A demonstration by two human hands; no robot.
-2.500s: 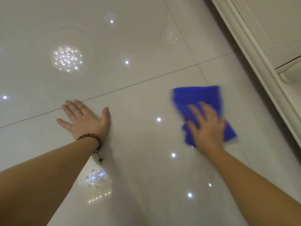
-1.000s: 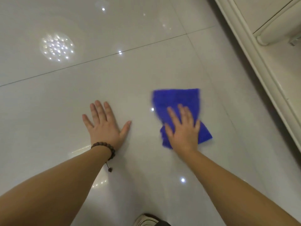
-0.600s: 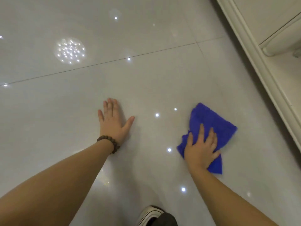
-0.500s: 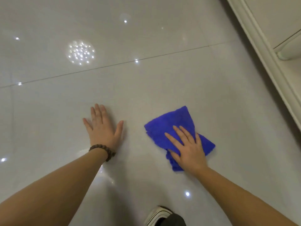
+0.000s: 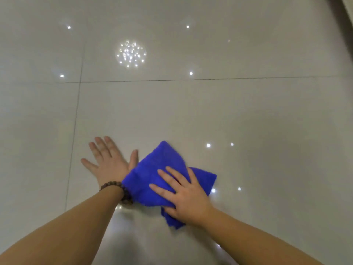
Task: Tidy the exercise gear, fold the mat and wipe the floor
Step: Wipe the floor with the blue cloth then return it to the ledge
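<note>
Right hand (image 5: pixel 188 196), fingers flat, presses the blue cloth (image 5: pixel 152 175) to the glossy floor (image 5: pixel 248 115). Left hand (image 5: pixel 108 161) rests spread beside it. The cloth looks soft and light; best pressed mid-cloth.

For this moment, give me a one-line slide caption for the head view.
Right hand presses a blue cloth flat on the glossy tiled floor beside the braced left hand.
</note>
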